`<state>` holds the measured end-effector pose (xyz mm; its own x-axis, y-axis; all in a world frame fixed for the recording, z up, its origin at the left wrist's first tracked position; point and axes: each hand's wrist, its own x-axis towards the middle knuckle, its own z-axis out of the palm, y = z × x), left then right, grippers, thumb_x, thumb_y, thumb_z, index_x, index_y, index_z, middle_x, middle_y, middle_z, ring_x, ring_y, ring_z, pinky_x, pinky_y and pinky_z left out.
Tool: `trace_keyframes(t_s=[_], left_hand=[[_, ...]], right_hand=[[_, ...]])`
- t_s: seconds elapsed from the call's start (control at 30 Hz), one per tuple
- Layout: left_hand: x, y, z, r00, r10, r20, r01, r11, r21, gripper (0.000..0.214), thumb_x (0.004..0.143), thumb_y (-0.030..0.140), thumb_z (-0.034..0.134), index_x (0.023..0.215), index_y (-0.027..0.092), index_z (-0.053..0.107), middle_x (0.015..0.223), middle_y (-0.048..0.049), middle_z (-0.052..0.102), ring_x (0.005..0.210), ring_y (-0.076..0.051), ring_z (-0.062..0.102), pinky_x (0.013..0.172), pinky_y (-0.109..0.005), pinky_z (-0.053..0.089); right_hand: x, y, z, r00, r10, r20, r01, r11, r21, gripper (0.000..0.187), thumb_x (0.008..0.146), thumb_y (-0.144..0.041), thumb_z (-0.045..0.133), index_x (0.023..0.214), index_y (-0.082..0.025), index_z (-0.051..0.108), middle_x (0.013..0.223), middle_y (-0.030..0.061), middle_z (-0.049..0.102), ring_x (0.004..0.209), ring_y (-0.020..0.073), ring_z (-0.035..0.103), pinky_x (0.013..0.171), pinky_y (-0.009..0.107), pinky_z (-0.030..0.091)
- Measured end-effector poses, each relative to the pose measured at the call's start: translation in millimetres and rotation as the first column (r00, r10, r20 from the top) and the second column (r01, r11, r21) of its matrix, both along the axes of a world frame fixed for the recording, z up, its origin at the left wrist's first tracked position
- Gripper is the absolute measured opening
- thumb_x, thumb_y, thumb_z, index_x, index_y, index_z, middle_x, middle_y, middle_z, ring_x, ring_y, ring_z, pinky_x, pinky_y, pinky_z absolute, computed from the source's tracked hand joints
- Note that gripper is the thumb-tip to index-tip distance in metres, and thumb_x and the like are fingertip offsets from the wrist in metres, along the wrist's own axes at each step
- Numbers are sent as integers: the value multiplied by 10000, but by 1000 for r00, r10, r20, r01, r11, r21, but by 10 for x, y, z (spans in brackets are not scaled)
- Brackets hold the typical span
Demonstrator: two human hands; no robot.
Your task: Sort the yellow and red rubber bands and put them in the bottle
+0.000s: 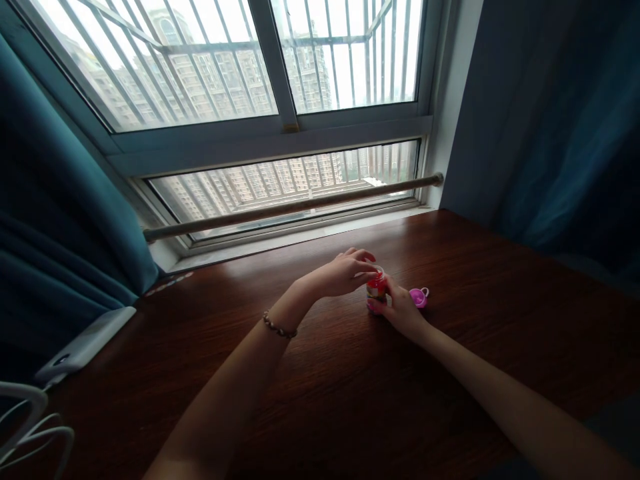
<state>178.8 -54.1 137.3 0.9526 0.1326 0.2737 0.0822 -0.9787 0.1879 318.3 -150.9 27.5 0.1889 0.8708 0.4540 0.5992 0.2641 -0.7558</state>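
A small clear jar (377, 291) with red contents and a colourful label stands upright on the brown wooden table. My right hand (403, 312) is wrapped round its right side and steadies it. Over the jar's uncovered mouth reaches my left hand (345, 272), its fingers apart and bent down, with the fingertips at the rim. I see nothing held in the left hand, though some fingertips are partly hidden. A pink lid (418, 299) with a small loop lies on the table just right of my right hand. A beaded bracelet (279, 325) circles my left wrist.
A white device (87, 343) lies at the table's left edge, near white cables (37, 427). Blue curtains (65, 180) hang on both sides. Behind the table is a barred window with a horizontal rail (300, 205) across its lower part.
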Motion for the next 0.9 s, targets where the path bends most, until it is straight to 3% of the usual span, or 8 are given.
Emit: trace_keyframes(t_s=[0.17,0.3,0.4,0.57,0.67,0.8,0.83,0.9], left_hand=[[18,2,-123,995,56,83,-35,972,-232,303,866,289,412,922,138,669,1004,-91,593,865,-150,554,779,-247,429],[111,33,-115,975,223,-12,-203,860,-468,252,770,284,530,787,93,693,861,-60,652,753,-151,585,668,-214,444],[188,52,-67,940,319,-124,-338,807,-484,193,678,253,601,729,92,694,719,-29,653,687,-158,581,633,-225,441],[274,20,-45,906,417,76,-374,871,-319,181,576,215,657,726,117,633,780,-43,609,724,-168,548,672,-277,446],[287,40,-68,884,465,-43,-431,777,-459,380,534,209,678,885,109,572,874,-80,590,756,-182,546,625,-286,463],[330,144,-46,902,249,-353,-432,569,-700,433,578,165,595,1010,162,552,997,-90,580,749,-171,571,581,-274,472],[359,169,-28,895,171,-413,-433,557,-709,424,577,152,572,1000,180,570,987,-79,590,727,-170,576,575,-279,472],[439,200,13,855,78,-513,-448,608,-655,408,548,122,551,944,196,617,895,-57,622,661,-171,576,556,-293,467]], right_hand=[[-7,-7,28,1000,5,-21,-5,1000,3,381,731,-297,598,1086,-207,492,950,57,611,837,214,565,737,326,433],[-21,-18,48,999,44,-21,-44,999,22,370,731,-296,600,1075,-201,502,966,54,612,859,210,563,746,315,428],[-28,-28,52,999,52,-9,-52,998,24,372,731,-287,603,1077,-196,504,987,56,605,877,208,557,760,311,420],[-30,-41,47,999,43,-11,-43,999,7,326,735,-294,604,1030,-186,518,926,49,611,822,199,560,719,300,422],[-43,-50,46,999,50,-11,-50,999,2,313,733,-297,607,1015,-187,524,935,52,613,836,203,560,732,305,420],[-63,-58,47,998,62,-18,-62,998,-5,328,739,-295,605,1037,-189,517,950,55,609,852,206,559,752,312,419],[-65,-58,46,998,62,-21,-62,998,-5,333,738,-293,607,1040,-189,515,951,55,608,853,207,559,751,313,419],[-67,-57,42,997,70,-25,-70,998,0,339,733,-285,613,1043,-190,512,953,55,607,854,207,559,749,311,421]])
